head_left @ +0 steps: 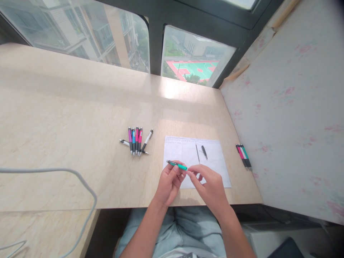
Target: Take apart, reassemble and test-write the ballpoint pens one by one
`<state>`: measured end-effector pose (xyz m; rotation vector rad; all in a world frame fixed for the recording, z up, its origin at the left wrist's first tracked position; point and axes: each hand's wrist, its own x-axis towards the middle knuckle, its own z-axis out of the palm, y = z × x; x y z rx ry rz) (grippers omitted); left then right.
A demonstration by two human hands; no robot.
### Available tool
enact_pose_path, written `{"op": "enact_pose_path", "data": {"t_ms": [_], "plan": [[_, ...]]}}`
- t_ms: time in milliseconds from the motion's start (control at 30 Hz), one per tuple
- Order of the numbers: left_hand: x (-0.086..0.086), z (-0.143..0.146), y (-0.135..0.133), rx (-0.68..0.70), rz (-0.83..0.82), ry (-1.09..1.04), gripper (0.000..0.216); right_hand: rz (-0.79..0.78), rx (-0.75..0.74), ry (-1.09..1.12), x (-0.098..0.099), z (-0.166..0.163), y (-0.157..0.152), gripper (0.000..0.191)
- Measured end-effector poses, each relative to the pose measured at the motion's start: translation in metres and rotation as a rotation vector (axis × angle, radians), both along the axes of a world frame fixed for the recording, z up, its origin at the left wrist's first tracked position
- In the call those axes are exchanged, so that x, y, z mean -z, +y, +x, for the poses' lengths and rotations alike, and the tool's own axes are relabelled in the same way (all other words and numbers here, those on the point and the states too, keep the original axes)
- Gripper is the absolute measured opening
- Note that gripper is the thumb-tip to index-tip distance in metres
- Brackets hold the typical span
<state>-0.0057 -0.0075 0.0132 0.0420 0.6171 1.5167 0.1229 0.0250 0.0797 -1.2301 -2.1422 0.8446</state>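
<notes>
Between the thumb and fingers of my left hand (169,183) lies the green upper barrel of a click pen (182,167), its clip end pointing left. My right hand (211,184) is closed in a pinch at the barrel's right end; whatever its fingertips hold is too small to make out. Beyond my hands, a thin dark ink refill (197,153) and a black pen grip section (204,152) rest apart on a white sheet of paper (174,147) with writing along its top edge.
Left of the paper lie several pens (137,140) in purple, blue, pink and white, some crossing. Another row of pens (244,157) sits by the floral wall (290,118). A grey cable (80,177) loops over the table's left front. Windows stand behind the table.
</notes>
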Motion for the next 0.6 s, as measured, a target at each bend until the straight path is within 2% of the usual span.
{"op": "enact_pose_path", "data": {"t_ms": [67,133,233,300,400,600], "plan": [[0.001,0.0,0.0,0.0,-0.012,-0.012,0.018,-0.002,0.032,-0.028,0.006,0.005,0.003,0.016],[0.002,-0.001,0.0,0.006,-0.027,-0.02,0.019,0.007,0.129,-0.097,0.017,0.016,0.009,0.017],[0.004,-0.001,0.0,0.023,-0.034,-0.025,0.019,0.058,0.318,-0.332,0.039,0.035,0.021,0.018],[0.005,-0.001,0.0,0.04,-0.029,-0.022,0.019,0.104,0.39,-0.421,0.052,0.044,0.027,0.019],[0.007,-0.001,0.0,0.065,-0.023,-0.011,0.018,0.12,0.408,-0.48,0.062,0.044,0.03,0.021],[0.007,0.0,0.001,0.072,-0.014,-0.016,0.017,0.074,0.404,-0.627,0.062,0.017,0.035,0.025]]}}
